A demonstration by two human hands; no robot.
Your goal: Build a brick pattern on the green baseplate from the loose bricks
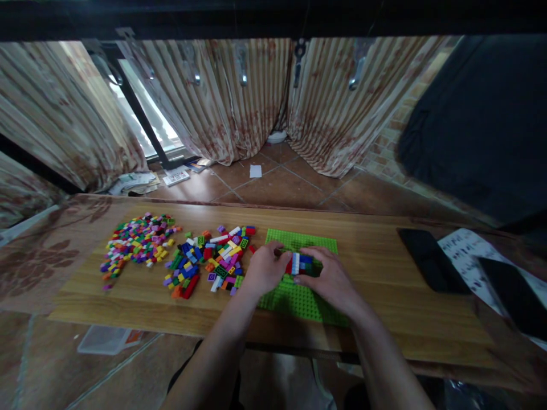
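Observation:
A green studded baseplate (294,302) lies on the wooden board in front of me. Over its middle is a small build of toy bricks (296,263) in red, white and blue. My left hand (267,267) is closed at the build's left side, thumb and forefinger against the red part. From the right, my right hand (328,276) curves round the build, thumb at the near side and fingers at the far side. My fingers partly cover the bricks, and I cannot tell whether the build is pressed onto the plate.
Left of the plate lie a mixed pile of larger bricks (226,259), a mostly blue pile (186,262) and a heap of small bricks (139,239). On the right are a dark tablet-like slab (431,262) and printed sheets (464,256). A dark bar (273,23) crosses overhead.

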